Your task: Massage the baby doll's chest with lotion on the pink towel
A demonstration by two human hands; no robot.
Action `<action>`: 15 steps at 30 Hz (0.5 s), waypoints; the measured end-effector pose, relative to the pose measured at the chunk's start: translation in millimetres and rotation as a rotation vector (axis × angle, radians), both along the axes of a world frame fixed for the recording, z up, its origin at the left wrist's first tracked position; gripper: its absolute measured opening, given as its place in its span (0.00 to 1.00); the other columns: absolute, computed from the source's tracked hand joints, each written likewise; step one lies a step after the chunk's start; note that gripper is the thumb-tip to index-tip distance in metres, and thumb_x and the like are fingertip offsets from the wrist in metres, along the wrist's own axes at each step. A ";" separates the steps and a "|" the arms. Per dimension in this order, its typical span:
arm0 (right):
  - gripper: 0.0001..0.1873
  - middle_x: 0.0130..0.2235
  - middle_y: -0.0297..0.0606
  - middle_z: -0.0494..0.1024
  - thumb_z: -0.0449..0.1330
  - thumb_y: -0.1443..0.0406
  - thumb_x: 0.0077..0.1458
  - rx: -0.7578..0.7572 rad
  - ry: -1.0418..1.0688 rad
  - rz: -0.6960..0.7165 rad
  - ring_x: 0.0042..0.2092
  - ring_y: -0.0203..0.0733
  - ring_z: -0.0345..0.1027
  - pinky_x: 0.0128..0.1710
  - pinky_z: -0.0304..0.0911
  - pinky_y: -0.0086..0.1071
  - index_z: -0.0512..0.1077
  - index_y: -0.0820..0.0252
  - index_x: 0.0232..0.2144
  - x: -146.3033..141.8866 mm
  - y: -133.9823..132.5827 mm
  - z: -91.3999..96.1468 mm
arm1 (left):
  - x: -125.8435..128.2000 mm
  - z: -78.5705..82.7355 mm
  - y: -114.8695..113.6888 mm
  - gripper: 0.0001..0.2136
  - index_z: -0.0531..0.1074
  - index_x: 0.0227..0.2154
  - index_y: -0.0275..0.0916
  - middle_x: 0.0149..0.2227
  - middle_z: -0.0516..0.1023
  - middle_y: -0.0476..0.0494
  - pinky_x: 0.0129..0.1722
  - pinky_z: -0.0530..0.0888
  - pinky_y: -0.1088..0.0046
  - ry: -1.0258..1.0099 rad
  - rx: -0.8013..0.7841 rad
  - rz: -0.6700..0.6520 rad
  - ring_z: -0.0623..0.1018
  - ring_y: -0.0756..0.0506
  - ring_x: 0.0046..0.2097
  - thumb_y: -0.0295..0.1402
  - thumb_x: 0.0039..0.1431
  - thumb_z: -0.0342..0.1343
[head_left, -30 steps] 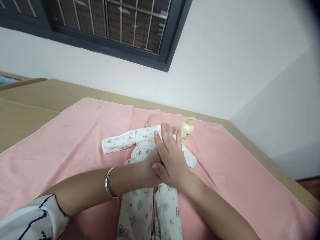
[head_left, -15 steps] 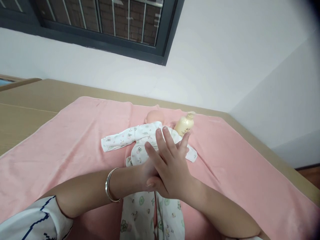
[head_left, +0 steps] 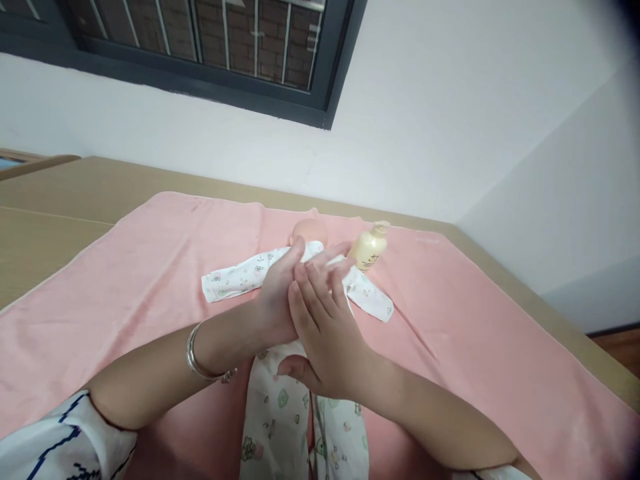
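My left hand [head_left: 280,297] is turned palm up, its fingers stretched out and thumb raised. Across its palm lies my right hand [head_left: 327,333], flat with the fingers extended and the thumb apart. The two palms touch, and I see nothing held between them. Beneath and beyond them a baby doll [head_left: 309,231] lies on its back, its face hard to make out. It wears a white printed outfit [head_left: 280,393] with the sleeves spread; my hands hide much of the chest. A pale yellow pump bottle [head_left: 370,248] stands beside the doll, just past my right fingertips.
A pink cloth [head_left: 165,267] with some creases covers most of the wooden surface [head_left: 100,190]. White walls [head_left: 425,120] rise behind and to the right. A dark-framed window [head_left: 210,73] with bars is above at the left.
My right hand has slid back and lower over the left. The left hand has turned so its palm and thumb now show, and its bracelet has shifted left.
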State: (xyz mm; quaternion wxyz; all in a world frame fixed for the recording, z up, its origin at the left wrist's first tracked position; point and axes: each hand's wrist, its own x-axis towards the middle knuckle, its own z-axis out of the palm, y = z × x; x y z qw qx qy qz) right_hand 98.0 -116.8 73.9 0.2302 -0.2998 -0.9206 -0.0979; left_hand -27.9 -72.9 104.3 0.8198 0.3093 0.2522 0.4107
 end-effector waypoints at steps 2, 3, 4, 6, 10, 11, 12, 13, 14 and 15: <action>0.53 0.73 0.60 0.39 0.48 0.46 0.66 -0.048 0.014 -0.021 0.74 0.62 0.21 0.68 0.33 0.69 0.18 0.70 0.70 -3.3 4.4 -3.6 | 0.5 5.3 12.5 0.29 0.66 0.61 0.47 0.64 0.70 0.43 0.67 0.63 0.52 -0.022 0.039 0.062 0.62 0.37 0.69 0.56 0.67 0.35; 0.53 0.73 0.60 0.35 0.48 0.46 0.66 -0.077 0.027 -0.033 0.73 0.61 0.19 0.69 0.35 0.68 0.18 0.71 0.70 -4.6 7.5 -5.1 | 1.9 3.9 20.3 0.29 0.68 0.59 0.44 0.63 0.72 0.40 0.67 0.63 0.54 -0.010 0.068 0.129 0.64 0.38 0.69 0.54 0.69 0.35; 0.53 0.73 0.60 0.32 0.47 0.46 0.67 -0.103 0.042 -0.045 0.73 0.60 0.17 0.69 0.36 0.67 0.18 0.71 0.69 -5.3 11.7 -6.4 | 3.6 -0.1 28.9 0.27 0.69 0.56 0.42 0.62 0.72 0.39 0.67 0.63 0.57 0.022 0.105 0.225 0.65 0.39 0.68 0.52 0.70 0.35; 0.50 0.73 0.58 0.30 0.45 0.46 0.68 -0.147 0.070 -0.079 0.73 0.58 0.16 0.69 0.36 0.65 0.21 0.71 0.70 -4.0 24.3 -9.0 | 6.6 -14.5 47.5 0.21 0.71 0.52 0.40 0.60 0.73 0.39 0.67 0.62 0.61 0.150 0.220 0.438 0.67 0.41 0.66 0.45 0.71 0.38; 0.40 0.74 0.54 0.37 0.38 0.48 0.70 -0.219 0.098 -0.212 0.74 0.53 0.21 0.70 0.32 0.64 0.35 0.68 0.72 7.4 61.8 -17.0 | 7.3 -52.9 78.8 0.13 0.73 0.47 0.43 0.59 0.74 0.43 0.67 0.59 0.65 0.499 0.520 0.668 0.68 0.43 0.64 0.38 0.69 0.46; 0.39 0.74 0.53 0.39 0.38 0.49 0.70 -0.243 0.087 -0.241 0.74 0.53 0.23 0.70 0.31 0.64 0.39 0.68 0.72 10.7 70.8 -19.8 | 7.1 -61.5 83.0 0.13 0.73 0.47 0.43 0.57 0.75 0.42 0.67 0.60 0.64 0.566 0.553 0.672 0.69 0.42 0.63 0.38 0.69 0.47; 0.38 0.73 0.54 0.41 0.37 0.49 0.70 -0.268 0.071 -0.263 0.74 0.53 0.26 0.70 0.32 0.64 0.42 0.67 0.72 13.7 78.6 -22.5 | 7.0 -69.1 85.4 0.13 0.74 0.47 0.42 0.56 0.76 0.41 0.66 0.60 0.63 0.618 0.575 0.666 0.71 0.42 0.62 0.38 0.68 0.47; 0.37 0.73 0.54 0.44 0.37 0.49 0.71 -0.294 0.051 -0.277 0.74 0.53 0.29 0.70 0.32 0.64 0.46 0.67 0.71 16.4 85.0 -25.1 | 7.2 -75.4 86.1 0.13 0.74 0.46 0.42 0.55 0.77 0.40 0.66 0.61 0.62 0.656 0.594 0.660 0.72 0.41 0.60 0.38 0.68 0.47; 0.37 0.73 0.54 0.46 0.38 0.49 0.71 -0.317 0.030 -0.282 0.74 0.54 0.31 0.70 0.31 0.63 0.48 0.67 0.71 18.9 89.9 -27.3 | 7.6 -80.5 85.4 0.13 0.74 0.46 0.42 0.53 0.78 0.40 0.66 0.60 0.62 0.682 0.617 0.655 0.72 0.41 0.59 0.38 0.68 0.48; 0.36 0.72 0.54 0.49 0.38 0.49 0.71 -0.338 0.012 -0.281 0.74 0.54 0.33 0.70 0.30 0.63 0.50 0.67 0.70 21.6 93.9 -28.9 | 8.3 -84.6 83.9 0.13 0.75 0.46 0.42 0.52 0.78 0.40 0.66 0.60 0.62 0.701 0.644 0.655 0.73 0.40 0.58 0.38 0.68 0.48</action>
